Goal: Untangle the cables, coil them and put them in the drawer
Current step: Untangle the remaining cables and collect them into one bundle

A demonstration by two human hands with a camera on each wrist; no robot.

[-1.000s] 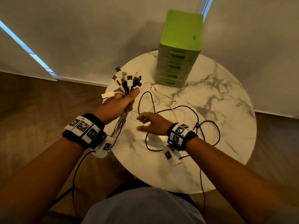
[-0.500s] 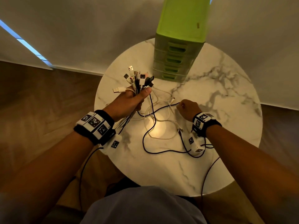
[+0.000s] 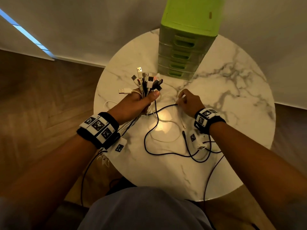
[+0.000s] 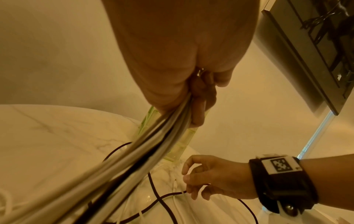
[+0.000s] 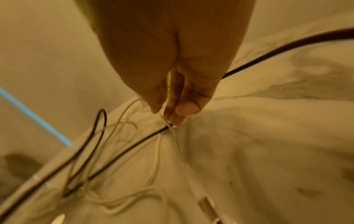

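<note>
Setting: a round marble table is standing on a wood floor against a pale wall, under dim warm light.
Left hand: the left hand is gripping a bundle of cables in a closed fist, plug ends fanning upward, the tails running down past the wrist and off the near table edge.
Right hand: the right hand is hovering low over the table, fingers curled, thumb and fingertips pinching a thin white cable right at the surface.
Loose cables: a black cable and white strands are lying looped on the marble between the two wrists, crossing each other.
Key relation: the pinched strand is running from the right fingertips back toward the left fist, so its long axis is lying across the body; the right hand is the nearer one to it.
Container: a green drawer unit is standing at the far side, just beyond both hands; all drawers are appearing closed, contents not visible.
Progress: untangling is looking unfinished, coiling not yet begun.
</note>
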